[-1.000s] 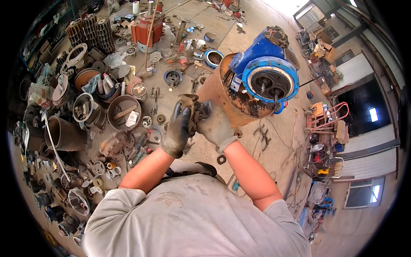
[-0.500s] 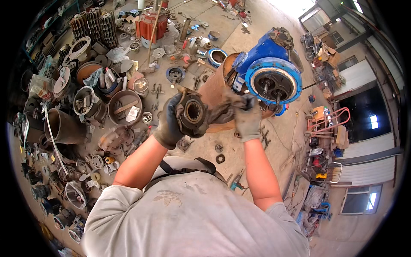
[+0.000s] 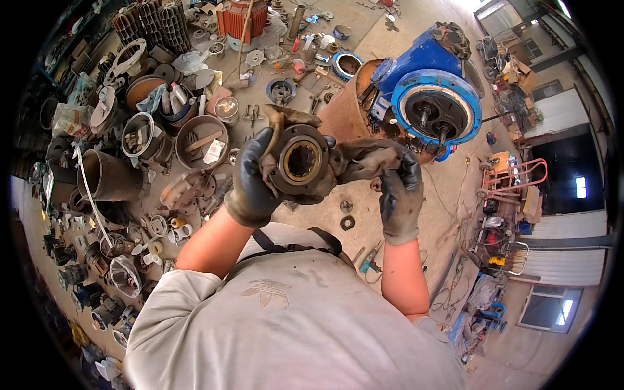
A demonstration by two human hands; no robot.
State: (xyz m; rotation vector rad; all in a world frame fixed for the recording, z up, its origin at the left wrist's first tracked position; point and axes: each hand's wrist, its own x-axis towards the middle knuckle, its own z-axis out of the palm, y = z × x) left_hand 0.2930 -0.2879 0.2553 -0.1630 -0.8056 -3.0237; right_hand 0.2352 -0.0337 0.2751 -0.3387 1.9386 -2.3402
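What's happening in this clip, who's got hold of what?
A person in dark work gloves stands over a workshop floor strewn with metal parts. The left hand grips a round, greasy metal housing with a brass-coloured ring in its bore, held up facing the camera. The right hand holds a dirty rag against the housing's side. Just beyond stands a blue machine with its round end open.

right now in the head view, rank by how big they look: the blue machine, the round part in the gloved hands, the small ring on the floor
1. blue machine, though it sits farther away
2. round metal part, held close to the camera, so its real size is unsure
3. small dark ring, plainly smallest
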